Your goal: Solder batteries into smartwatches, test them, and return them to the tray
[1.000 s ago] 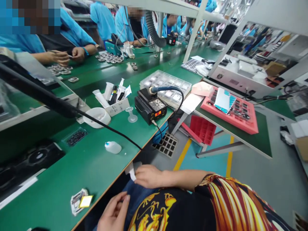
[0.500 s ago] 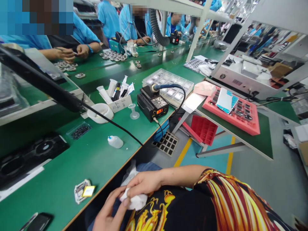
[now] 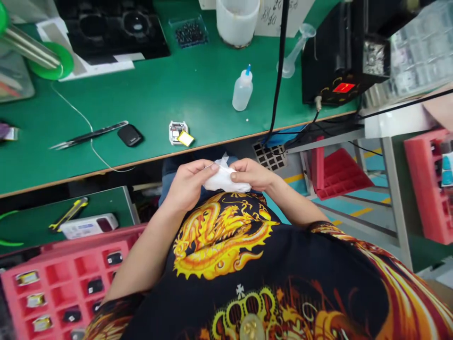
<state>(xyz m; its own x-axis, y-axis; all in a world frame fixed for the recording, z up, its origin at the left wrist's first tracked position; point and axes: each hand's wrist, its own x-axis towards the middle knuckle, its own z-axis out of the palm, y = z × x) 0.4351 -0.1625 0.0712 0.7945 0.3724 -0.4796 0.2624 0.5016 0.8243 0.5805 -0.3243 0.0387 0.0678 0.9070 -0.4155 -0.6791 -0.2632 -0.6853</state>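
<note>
A crumpled white tissue [image 3: 226,178] is held between both hands above my lap, just off the bench edge. My left hand [image 3: 189,184] pinches its left side, thumb on top. On its right side, my right hand [image 3: 253,174] grips it with thumb and curled fingers. Whether anything lies inside the folds is hidden. Nearest on the green bench is a small white device housing [image 3: 174,133] with a yellow-edged battery [image 3: 186,138] at its corner. Left of it lie a black cover [image 3: 130,135] and tweezers [image 3: 88,135].
A dropper bottle [image 3: 242,90] stands on the bench [image 3: 148,104], near a white cup [image 3: 238,21]. The soldering station [image 3: 339,61] sits at right, with a black cable [image 3: 279,71] hanging before it. A pink compartment tray [image 3: 58,278] is at lower left; solder wire [image 3: 83,115] trails across the bench.
My view has swung down and to the left, bringing the tweezers, black cover and lower-left tray into sight. Both hands still hold the tissue, now with one at each side.
</note>
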